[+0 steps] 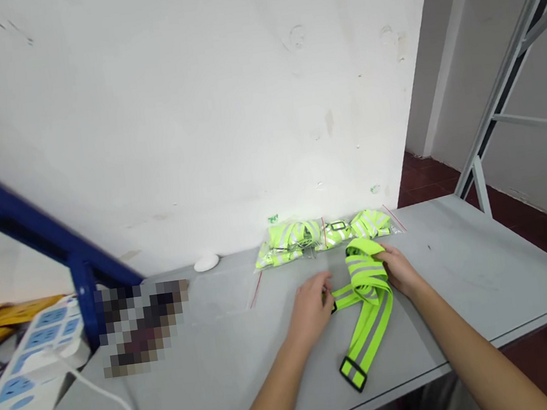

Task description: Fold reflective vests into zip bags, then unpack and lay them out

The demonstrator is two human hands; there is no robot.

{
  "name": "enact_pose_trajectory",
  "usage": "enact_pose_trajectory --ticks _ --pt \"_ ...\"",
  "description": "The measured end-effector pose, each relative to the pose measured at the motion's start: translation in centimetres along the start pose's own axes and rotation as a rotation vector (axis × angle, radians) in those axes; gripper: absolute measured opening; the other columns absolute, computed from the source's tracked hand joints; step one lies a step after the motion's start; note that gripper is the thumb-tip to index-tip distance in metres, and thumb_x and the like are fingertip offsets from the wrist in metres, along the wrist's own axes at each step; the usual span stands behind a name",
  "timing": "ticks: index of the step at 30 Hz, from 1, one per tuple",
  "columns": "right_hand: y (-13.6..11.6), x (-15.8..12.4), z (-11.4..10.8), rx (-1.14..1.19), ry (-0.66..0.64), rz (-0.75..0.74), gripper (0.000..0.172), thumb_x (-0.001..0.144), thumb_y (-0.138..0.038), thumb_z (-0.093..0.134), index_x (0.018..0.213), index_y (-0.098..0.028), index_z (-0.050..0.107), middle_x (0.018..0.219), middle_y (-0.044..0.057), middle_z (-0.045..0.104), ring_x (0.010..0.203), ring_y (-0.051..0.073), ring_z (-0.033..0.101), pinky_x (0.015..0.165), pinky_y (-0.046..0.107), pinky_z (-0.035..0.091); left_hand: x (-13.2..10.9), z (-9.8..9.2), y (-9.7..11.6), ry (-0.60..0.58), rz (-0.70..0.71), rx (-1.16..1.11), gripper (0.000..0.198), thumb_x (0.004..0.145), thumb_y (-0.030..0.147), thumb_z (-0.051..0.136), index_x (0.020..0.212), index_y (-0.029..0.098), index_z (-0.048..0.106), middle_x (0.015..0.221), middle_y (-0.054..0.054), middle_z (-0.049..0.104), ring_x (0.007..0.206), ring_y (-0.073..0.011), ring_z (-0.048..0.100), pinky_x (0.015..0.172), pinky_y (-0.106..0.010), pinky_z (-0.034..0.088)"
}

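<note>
The right hand (397, 269) is gripping the strap (368, 280) by its upper loop; the left hand (312, 306) is pinching one end. The strap is resting on the table (471, 253) before the bags (292, 237), its front buckle (353, 374) lying free. Even tension would likely be keeping layers flat.

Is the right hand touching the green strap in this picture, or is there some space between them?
Touching. The head view shows the right hand's fingers against the upper edge of the green strap, without a gap.
</note>
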State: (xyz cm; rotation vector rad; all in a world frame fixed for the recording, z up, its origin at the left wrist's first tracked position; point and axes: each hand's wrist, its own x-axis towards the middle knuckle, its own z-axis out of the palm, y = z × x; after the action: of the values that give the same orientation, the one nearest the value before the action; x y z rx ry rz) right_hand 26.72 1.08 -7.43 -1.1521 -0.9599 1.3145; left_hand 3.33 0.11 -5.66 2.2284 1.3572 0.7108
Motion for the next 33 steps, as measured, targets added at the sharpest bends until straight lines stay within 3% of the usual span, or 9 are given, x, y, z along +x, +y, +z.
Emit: enact_pose_trajectory --ticks 4,8,13,18,22,25,27,29,33 --pt "-0.2 0.3 -1.0 0.059 0.071 0.013 0.032 0.071 -0.036 0.061 0.100 -0.022 0.061 0.084 0.002 0.069 0.074 0.020 0.063 0.067 0.032 0.047 -0.6 0.2 1.7 0.045 0.167 0.218 0.021 0.083 0.014 0.047 0.095 0.022 0.063 0.102 -0.006 0.066 0.102 -0.0250 0.055 0.088 -0.041 0.039" --pt "-0.6 -0.2 -0.8 0.010 0.036 0.049 0.029 0.069 -0.027 0.063 0.097 -0.022 0.062 0.076 0.000 0.068 0.066 0.018 0.060 0.062 0.031 0.046 -1.4 0.5 3.4 -0.008 0.264 0.151 0.025 0.087 0.019 0.047 0.108 0.022 0.060 0.106 -0.007 0.066 0.106 -0.0258 0.052 0.098 -0.045 0.034" --pt "-1.7 -1.9 0.4 -0.080 -0.105 0.087 0.025 0.070 -0.023 0.065 0.095 -0.022 0.063 0.081 0.000 0.067 0.071 0.020 0.060 0.067 0.033 0.046 -1.7 1.0 2.7 0.050 0.041 0.045 0.053 0.080 0.034 0.060 0.129 0.017 0.046 0.115 -0.013 0.062 0.114 -0.0342 0.049 0.106 -0.057 0.024" --pt "-2.1 -3.0 1.8 -0.112 -0.229 0.068 0.017 0.069 -0.021 0.061 0.086 -0.022 0.061 0.084 0.000 0.065 0.078 0.020 0.058 0.075 0.034 0.044 -1.3 0.7 1.6 0.083 -0.128 -0.066 0.070 0.076 0.032 0.065 0.139 0.018 0.037 0.127 -0.017 0.058 0.122 -0.0366 0.047 0.108 -0.061 0.018" --pt "-2.0 -3.3 3.3 -0.016 -0.271 0.078 0.013 0.063 -0.017 0.059 0.074 -0.022 0.057 0.075 -0.001 0.061 0.075 0.020 0.056 0.073 0.033 0.043 -1.1 0.2 1.5 -0.010 -0.113 -0.122 0.041 0.073 0.030 0.065 0.114 0.025 0.059 0.112 -0.010 0.067 0.116 -0.0368 0.052 0.107 -0.070 0.004" --pt "-1.9 -3.4 4.3 0.033 -0.286 0.076 0.018 0.068 -0.027 0.063 0.085 -0.023 0.059 0.085 0.002 0.066 0.084 0.023 0.060 0.079 0.037 0.045 -1.3 -0.2 1.3 0.061 -0.108 -0.165 0.022 0.077 0.025 0.059 0.099 0.025 0.061 0.096 -0.006 0.070 0.103 -0.0317 0.060 0.109 -0.068 -0.004" --pt "-1.9 -3.5 4.7 0.081 -0.316 0.055 0.032 0.074 -0.039 0.063 0.101 -0.024 0.060 0.103 0.006 0.067 0.098 0.026 0.061 0.087 0.040 0.044 -1.5 -0.5 1.1 0.147 -0.111 -0.186 0.019 0.079 0.024 0.056 0.098 0.024 0.059 0.090 -0.003 0.070 0.090 -0.0278 0.064 0.112 -0.065 0.000" --pt "-1.8 -3.7 5.1 0.116 -0.373 0.019 0.048 0.078 -0.051 0.064 0.117 -0.025 0.055 0.119 0.008 0.063 0.109 0.027 0.058 0.092 0.042 0.043 -1.6 -0.8 1.0 0.241 -0.111 -0.215 0.019 0.080 0.026 0.055 0.098 0.024 0.058 0.088 -0.003 0.070 0.083 -0.0261 0.065 0.111 -0.061 0.015" --pt "-1.2 -4.6 6.5 -0.009 -0.546 -0.092 0.086 0.060 -0.049 0.084 0.133 -0.028 0.044 0.137 0.008 0.052 0.124 0.028 0.049 0.101 0.044 0.040 -1.6 -1.2 1.2 0.379 -0.119 -0.283 0.029 0.077 0.028 0.058 0.105 0.023 0.058 0.099 -0.006 0.069 0.092 -0.0279 0.063 0.087 -0.044 0.047"
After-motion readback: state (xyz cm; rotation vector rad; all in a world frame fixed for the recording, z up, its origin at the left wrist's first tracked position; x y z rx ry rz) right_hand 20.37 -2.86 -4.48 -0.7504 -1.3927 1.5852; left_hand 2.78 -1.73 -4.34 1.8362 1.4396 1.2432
